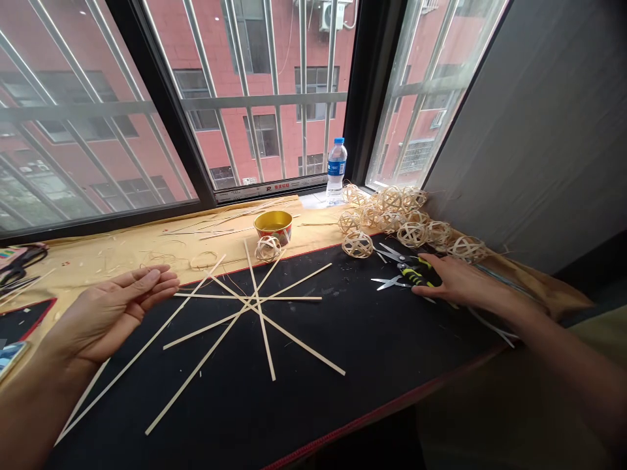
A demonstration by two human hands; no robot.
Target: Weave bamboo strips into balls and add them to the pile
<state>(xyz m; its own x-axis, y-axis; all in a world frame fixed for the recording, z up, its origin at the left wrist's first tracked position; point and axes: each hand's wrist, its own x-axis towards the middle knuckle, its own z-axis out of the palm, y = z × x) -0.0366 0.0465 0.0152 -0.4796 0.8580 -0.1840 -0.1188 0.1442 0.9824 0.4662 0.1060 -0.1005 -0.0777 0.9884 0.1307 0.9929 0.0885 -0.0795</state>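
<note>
My left hand (pixel 128 301) hovers palm up over the left of the black mat, fingers loosely stretched, thumb lying near the index finger; no object shows in it. Several flat bamboo strips (pixel 289 339) cross in a star on the mat. One long strip (pixel 140 356) runs beside my left hand. At the right, my right hand (pixel 455 281) has thumb and index finger around the black and yellow-green handles of scissors (pixel 416 273). Metal blades (pixel 390 282) spread out leftward from there; how many tools lie there is unclear. My other right fingers are mostly hidden.
Several woven bamboo balls (pixel 411 234) are heaped at the back right. A single ball (pixel 268 249) sits before a red and gold tin (pixel 273 226). A water bottle (pixel 336 171) stands by the barred window. Black-handled scissors (pixel 22 266) lie far left. The mat (pixel 313 418) has a red edge.
</note>
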